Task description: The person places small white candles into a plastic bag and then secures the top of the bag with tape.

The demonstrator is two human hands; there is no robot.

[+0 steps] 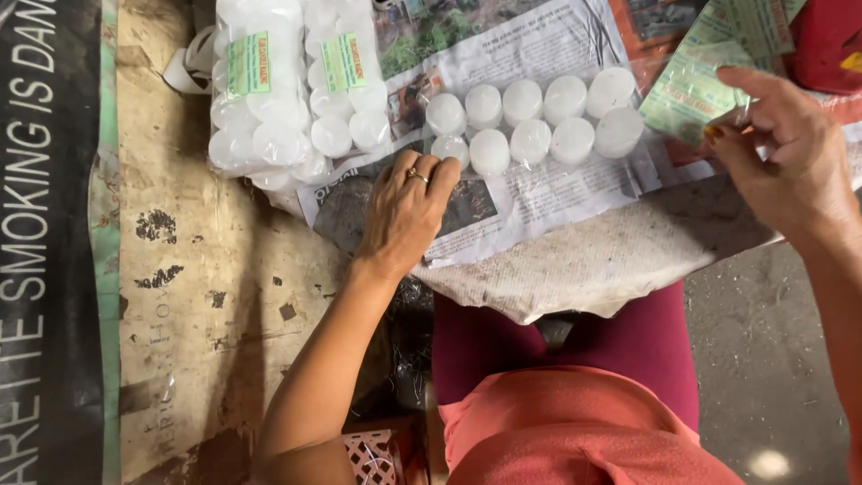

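left hand (409, 211): fingers pressed flat on clear wrap beside white round wax cakes (530, 121) | right hand (781, 153): fingers pinching green printed paper labels (696, 85) | advice: steady the wrap, keep rows aligned

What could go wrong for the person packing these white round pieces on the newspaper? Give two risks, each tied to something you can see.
1. The left hand rests at the end of the two rows of white round pieces; a nudge could scatter them.
2. The newspaper overhangs the cloth edge, so pieces might roll off toward the lap.
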